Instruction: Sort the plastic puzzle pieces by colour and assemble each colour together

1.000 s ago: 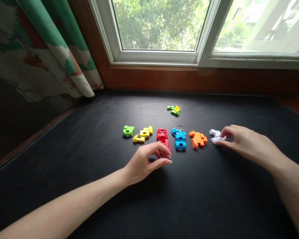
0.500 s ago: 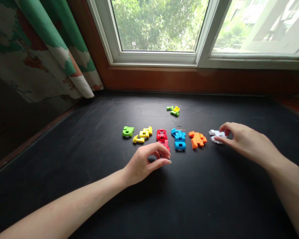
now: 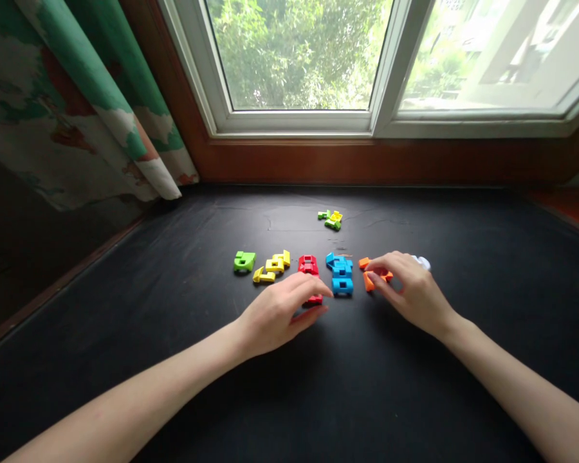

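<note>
View: head camera, looking forward and down on a black desk (image 3: pixel 125 386) set beneath a window (image 3: pixel 299 58).

Left grip (image 3: pixel 275 318): the fingers are held loosely curved and partly spread, palm down, over the near end of a red block toy (image 3: pixel 307 264). Contact is hard to confirm, and no firm hold can be made out.

Right grip (image 3: pixel 408 289): the thumb and fingers are curved in around an orange block toy (image 3: pixel 368 281), with the fingertips at or very near it. How firmly it is held cannot be told.

Orange block toy: it is placed on the desk, just right of a blue block toy (image 3: pixel 342 286), and is mostly covered by the right grip.

Other pieces: a yellow block toy (image 3: pixel 271 270) and a green block toy (image 3: pixel 244 261) lie left of the red one. A small mixed cluster of green and yellow pieces (image 3: pixel 330 219) is set farther off, toward the window.

Handling: light fingertip contact is judged best, as the pieces lie close together and could easily be nudged.

Hidden: a white block toy (image 3: pixel 422 262) is largely masked by the right grip; the middle of the red block toy is covered by the left grip.
</note>
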